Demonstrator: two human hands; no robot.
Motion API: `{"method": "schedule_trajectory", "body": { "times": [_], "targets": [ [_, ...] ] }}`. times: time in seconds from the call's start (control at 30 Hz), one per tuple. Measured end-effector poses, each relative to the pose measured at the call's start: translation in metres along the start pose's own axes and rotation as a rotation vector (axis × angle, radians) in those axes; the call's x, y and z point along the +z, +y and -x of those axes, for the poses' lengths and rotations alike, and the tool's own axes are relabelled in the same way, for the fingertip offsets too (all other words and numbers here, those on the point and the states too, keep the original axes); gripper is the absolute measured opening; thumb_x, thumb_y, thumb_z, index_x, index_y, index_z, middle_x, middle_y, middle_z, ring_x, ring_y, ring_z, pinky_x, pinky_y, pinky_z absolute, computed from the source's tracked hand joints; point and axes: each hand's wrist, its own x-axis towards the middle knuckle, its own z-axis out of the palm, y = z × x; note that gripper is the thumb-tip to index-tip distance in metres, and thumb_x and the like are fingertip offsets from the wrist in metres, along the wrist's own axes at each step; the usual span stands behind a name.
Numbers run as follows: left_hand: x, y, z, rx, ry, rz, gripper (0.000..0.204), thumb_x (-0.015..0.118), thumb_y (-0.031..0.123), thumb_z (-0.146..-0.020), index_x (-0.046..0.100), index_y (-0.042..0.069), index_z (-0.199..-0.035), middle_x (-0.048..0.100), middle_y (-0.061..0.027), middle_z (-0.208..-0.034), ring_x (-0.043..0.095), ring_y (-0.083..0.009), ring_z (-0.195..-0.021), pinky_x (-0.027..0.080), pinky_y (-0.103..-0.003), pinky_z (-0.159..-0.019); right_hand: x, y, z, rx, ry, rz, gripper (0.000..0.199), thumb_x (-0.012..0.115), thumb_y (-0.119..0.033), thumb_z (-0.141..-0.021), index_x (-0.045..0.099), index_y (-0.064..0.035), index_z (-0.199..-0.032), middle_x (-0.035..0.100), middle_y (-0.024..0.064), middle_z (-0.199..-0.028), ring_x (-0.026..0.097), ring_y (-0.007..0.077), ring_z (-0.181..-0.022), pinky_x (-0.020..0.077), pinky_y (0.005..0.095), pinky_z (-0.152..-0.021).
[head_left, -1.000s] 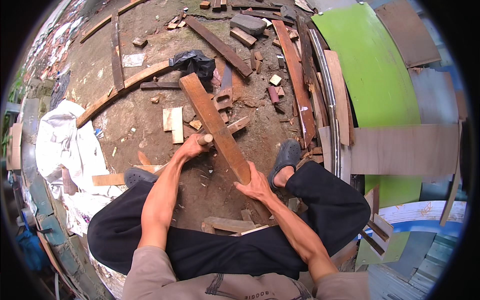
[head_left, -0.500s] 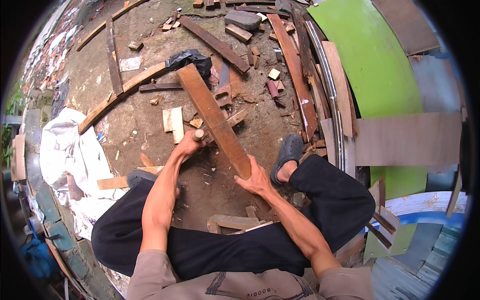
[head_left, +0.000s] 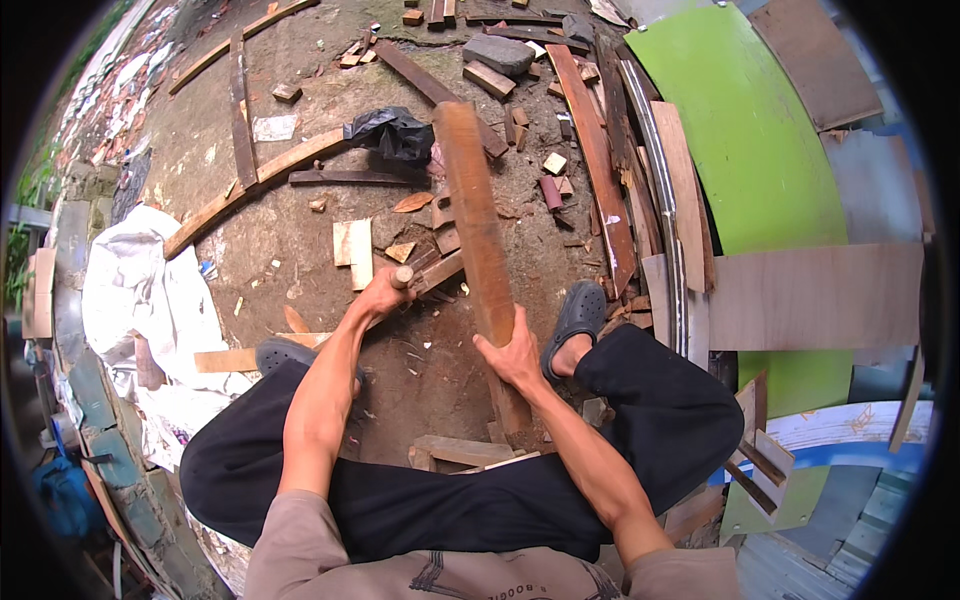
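A long brown wooden plank (head_left: 478, 225) stands tilted in front of me, its lower end near a low wooden stool (head_left: 462, 452) between my legs. My right hand (head_left: 512, 352) grips the plank's lower part. My left hand (head_left: 382, 296) is closed round a wooden handle (head_left: 402, 277) of a tool whose head is hidden; it sits just left of the plank, over small wood offcuts (head_left: 440, 268). I squat on bare earth in black trousers, with grey clogs (head_left: 577, 312) on my feet.
Scrap boards (head_left: 598, 160), curved wood strips (head_left: 250, 180), a black plastic bag (head_left: 390, 133) and a grey stone (head_left: 497, 53) litter the ground ahead. Green and brown panels (head_left: 745, 140) lie at right. A white sheet (head_left: 135, 290) lies at left.
The plank has swung from a leftward lean toward upright, its top now further right. My left hand with the handle has dropped slightly lower and left.
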Motion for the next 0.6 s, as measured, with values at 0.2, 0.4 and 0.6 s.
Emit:
{"method": "schedule_trajectory", "body": {
  "times": [0.2,0.4,0.6],
  "targets": [
    [0.000,-0.004,-0.001,0.026,0.064,0.086,0.015,0.072,0.005,-0.073,0.057,0.004,-0.076,0.061,-0.0031,-0.073,0.058,-0.0147,-0.069,0.048,-0.033,-0.065,0.010,-0.013,0.011,0.187,-0.116,0.038,0.084,0.075,-0.034,-0.074,0.031,-0.0041,-0.140,0.065,0.0277,-0.110,0.065,0.0446,-0.100,0.0531,0.0478,-0.086],
    [-0.006,0.011,0.011,0.012,0.011,0.088,0.018,0.070,0.001,-0.071,0.054,0.006,-0.077,0.056,-0.0012,-0.069,0.055,-0.0128,-0.068,0.047,-0.032,-0.063,-0.002,-0.004,-0.002,0.020,-0.062,0.008,0.077,0.076,-0.031,-0.075,0.035,-0.0047,-0.136,0.064,0.0295,-0.113,0.063,0.0445,-0.104,0.0505,0.0491,-0.090],
    [0.000,0.003,0.011,0.018,0.058,0.141,0.016,0.069,-0.002,-0.073,0.057,0.004,-0.080,0.060,-0.0012,-0.072,0.057,-0.0143,-0.069,0.049,-0.032,-0.064,0.006,-0.024,-0.003,0.140,-0.055,-0.017,0.080,0.075,-0.032,-0.075,0.034,-0.0040,-0.137,0.066,0.0247,-0.110,0.067,0.0362,-0.100,0.0535,0.0479,-0.085]
  ]
}}
